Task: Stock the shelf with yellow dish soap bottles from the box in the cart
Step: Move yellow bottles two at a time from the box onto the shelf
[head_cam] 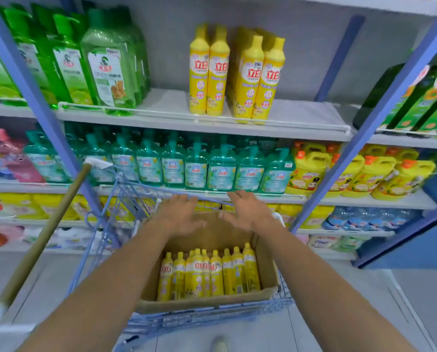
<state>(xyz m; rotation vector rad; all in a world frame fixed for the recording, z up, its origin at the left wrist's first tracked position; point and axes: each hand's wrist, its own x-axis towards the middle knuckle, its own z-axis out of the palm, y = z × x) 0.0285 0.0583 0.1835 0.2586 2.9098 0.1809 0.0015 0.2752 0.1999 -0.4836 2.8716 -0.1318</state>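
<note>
Several yellow dish soap bottles (pixel 209 273) lie side by side in a brown cardboard box (pixel 265 270) inside a blue wire cart (pixel 105 250). On the upper shelf (pixel 166 115) stand more yellow bottles (pixel 235 74) in two groups, with bare shelf on either side. My left hand (pixel 179 214) and my right hand (pixel 247 212) hover over the far end of the box, palms down, fingers spread, holding nothing. Both are blurred by motion.
Green bottles (pixel 105 67) fill the upper shelf's left part. Teal pump bottles (pixel 199 166) and yellow jugs (pixel 352 174) line the shelf below, just beyond my hands. A wooden broom handle (pixel 47 235) leans at the cart's left. Blue uprights (pixel 380 107) frame the bay.
</note>
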